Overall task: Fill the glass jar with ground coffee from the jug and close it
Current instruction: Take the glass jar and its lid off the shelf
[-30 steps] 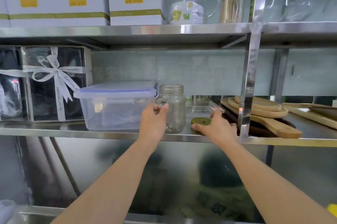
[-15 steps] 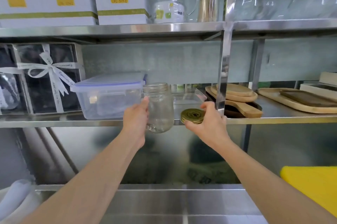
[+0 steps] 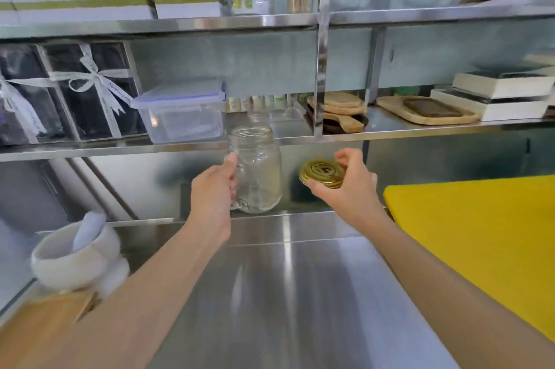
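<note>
An empty clear glass jar (image 3: pixel 258 170) with a side handle hangs upright in the air in front of the steel shelf, below its edge. My left hand (image 3: pixel 214 191) grips it by the handle. To its right my right hand (image 3: pixel 345 185) holds a round gold screw lid (image 3: pixel 321 173) by its rim, top side facing me. The jar's mouth is uncovered. No jug of ground coffee is in view.
A steel counter (image 3: pixel 285 293) lies below my arms. A yellow board (image 3: pixel 480 236) covers its right side. A white mortar with pestle (image 3: pixel 75 251) stands at the left beside a wooden block (image 3: pixel 51 311). The shelf (image 3: pixel 390 131) holds a plastic box (image 3: pixel 183 110), wooden boards (image 3: pixel 426 110) and gift boxes.
Both hands lifted the jar and the lid off the shelf and brought them down and toward me. The view tilted down, revealing the counter, the mortar and the yellow board.
</note>
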Demonstrator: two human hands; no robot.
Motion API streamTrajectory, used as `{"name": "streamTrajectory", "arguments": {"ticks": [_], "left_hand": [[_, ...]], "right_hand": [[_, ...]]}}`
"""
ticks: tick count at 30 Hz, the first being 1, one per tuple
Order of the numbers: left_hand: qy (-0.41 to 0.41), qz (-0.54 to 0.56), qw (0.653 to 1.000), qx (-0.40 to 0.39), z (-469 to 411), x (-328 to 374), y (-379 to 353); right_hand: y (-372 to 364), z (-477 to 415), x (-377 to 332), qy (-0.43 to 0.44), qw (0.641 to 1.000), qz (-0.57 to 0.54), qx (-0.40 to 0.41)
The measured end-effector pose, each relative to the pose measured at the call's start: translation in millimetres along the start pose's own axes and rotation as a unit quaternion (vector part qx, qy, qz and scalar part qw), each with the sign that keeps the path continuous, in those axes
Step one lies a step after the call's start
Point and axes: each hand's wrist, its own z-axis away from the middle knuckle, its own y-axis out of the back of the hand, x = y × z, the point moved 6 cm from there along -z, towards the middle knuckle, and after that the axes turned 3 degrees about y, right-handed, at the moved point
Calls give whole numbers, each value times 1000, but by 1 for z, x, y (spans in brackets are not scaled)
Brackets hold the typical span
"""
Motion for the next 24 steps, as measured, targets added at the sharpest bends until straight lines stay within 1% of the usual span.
{"name": "streamTrajectory", "arguments": {"ticks": [4,6,9,12,19,22,24], "left_hand": [[23,2,1000,-14,53,-10,10],[55,16,998,-15,79,-20,15],[119,58,991,7,115,-37,21],[163,80,983,23,149,-50,22],[222,43,974,21,212,-84,22],[246,58,967,36,234,-105,26],[264,42,963,47,245,-122,32]], "right_hand": [[24,52,2,-22,1000,3,12],[35,76,3,-25,999,11,18],[48,107,8,-42,999,11,17],[58,137,13,-56,998,7,21],[63,199,32,-113,993,25,1],[62,225,42,-137,990,39,-12],[61,243,48,-153,988,31,-22]]}}
